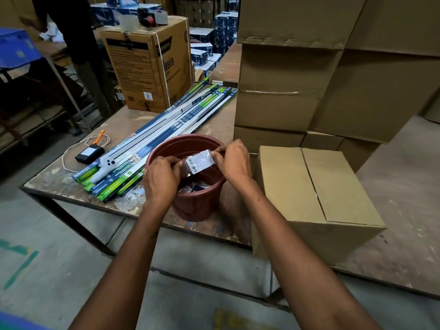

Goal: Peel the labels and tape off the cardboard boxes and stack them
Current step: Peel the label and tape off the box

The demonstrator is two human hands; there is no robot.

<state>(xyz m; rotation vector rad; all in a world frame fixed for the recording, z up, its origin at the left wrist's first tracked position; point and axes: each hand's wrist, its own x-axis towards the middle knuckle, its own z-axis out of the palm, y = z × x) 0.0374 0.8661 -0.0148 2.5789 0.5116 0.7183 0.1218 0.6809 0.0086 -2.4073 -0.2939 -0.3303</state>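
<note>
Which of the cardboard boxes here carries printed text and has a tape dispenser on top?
The strapped box at the far end of the table, behind the long tube-light packs. The stacked boxes and the near box are plain brown.

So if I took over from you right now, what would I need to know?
Left hand and right hand each pinch an end of a peeled label with tape on it, held over the brown bin.
The bin already has scraps in it.
A shut box sits right of the bin on the table; its top shows no label. More boxes are stacked behind it.
Done: this label is off.
Left: drop it in the bin, check the box's other sides, then stack it. I can't tell how many boxes still need peeling.
</note>
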